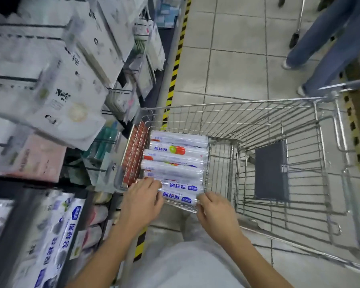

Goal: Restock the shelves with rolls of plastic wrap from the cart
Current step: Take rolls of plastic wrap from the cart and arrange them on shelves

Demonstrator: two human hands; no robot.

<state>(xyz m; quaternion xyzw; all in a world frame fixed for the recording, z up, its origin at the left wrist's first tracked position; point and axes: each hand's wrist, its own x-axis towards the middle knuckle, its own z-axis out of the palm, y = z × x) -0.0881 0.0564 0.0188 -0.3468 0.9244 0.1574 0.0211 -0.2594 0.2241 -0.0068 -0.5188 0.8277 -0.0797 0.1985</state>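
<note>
Head view, from beside the cart (278,121): left of it stand the shelves (50,80), hung with blurred white packets. Against the cart's left wall sit red packs (134,152), and next to them the rolls of plastic wrap (175,161) lie side by side in the raised wire tray at the cart's near end.

The hands are apart, one at each end of the nearest roll (179,198). The left hand (142,196) curls over its left end, though I can't tell whether it grips. The right hand (212,206) pinches the right end.

These rolls look light and stiff, but the glossy film sleeve is probably slippery. Holding one by both ends, or around the middle, should keep it from sliding out.

Beyond the cart's far right corner stand a person's legs (324,48).
</note>
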